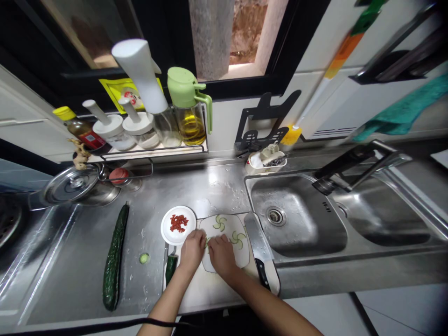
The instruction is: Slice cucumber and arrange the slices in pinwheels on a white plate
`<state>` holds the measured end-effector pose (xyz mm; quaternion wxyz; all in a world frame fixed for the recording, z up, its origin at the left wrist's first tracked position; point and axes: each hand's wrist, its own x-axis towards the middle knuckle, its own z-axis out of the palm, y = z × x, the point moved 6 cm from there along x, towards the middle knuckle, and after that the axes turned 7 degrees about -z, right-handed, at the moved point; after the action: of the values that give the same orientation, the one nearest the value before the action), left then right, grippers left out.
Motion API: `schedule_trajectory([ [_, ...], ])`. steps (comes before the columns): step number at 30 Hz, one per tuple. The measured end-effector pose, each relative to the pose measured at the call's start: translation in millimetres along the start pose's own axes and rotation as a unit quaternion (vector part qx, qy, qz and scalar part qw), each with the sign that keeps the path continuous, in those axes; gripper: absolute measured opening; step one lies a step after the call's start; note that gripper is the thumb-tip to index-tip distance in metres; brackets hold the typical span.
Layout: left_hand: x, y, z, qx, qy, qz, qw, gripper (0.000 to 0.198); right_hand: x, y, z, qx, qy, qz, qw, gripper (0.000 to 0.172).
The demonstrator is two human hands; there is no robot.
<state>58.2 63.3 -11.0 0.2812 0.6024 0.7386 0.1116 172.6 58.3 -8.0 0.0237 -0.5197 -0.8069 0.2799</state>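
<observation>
A white squarish plate (229, 226) lies on the cutting board (196, 294). Two pinwheels of thin cucumber slices show on it, one at the top (220, 223) and one at the right (238, 240). My left hand (192, 247) is at the plate's left edge, fingers pinched; what they hold is hidden. Beside it, my right hand (221, 254) has its fingers curled down on the plate, at a cucumber slice of which a bit of green shows between the hands. A cleaver (258, 238) lies right of the plate. Left of it stands a small white dish (168, 229) of red pieces.
A whole cucumber (116, 256) and a small cucumber end (144, 258) lie on the steel counter. A cut cucumber piece (171, 267) rests by my left forearm. The double sink (297, 214) is at right. Bottles and jars stand on a rack (157, 151) behind.
</observation>
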Motion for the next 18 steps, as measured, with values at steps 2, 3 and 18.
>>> schedule_trajectory([
  [2,-0.6,-0.9,1.1,0.002,0.0,0.003,1.0,0.018,0.3,0.5,0.6,-0.004,0.002,-0.002,1.0,0.019],
  [3,-0.6,-1.7,1.9,0.003,-0.001,0.003,1.0,0.019,0.5,0.8,1.0,-0.005,0.002,-0.003,1.0,0.019],
  [18,-3.3,-5.9,-4.7,-0.032,0.013,0.006,0.999,0.022,-3.1,2.0,-1.9,-0.001,0.006,-0.031,1.0,0.015],
])
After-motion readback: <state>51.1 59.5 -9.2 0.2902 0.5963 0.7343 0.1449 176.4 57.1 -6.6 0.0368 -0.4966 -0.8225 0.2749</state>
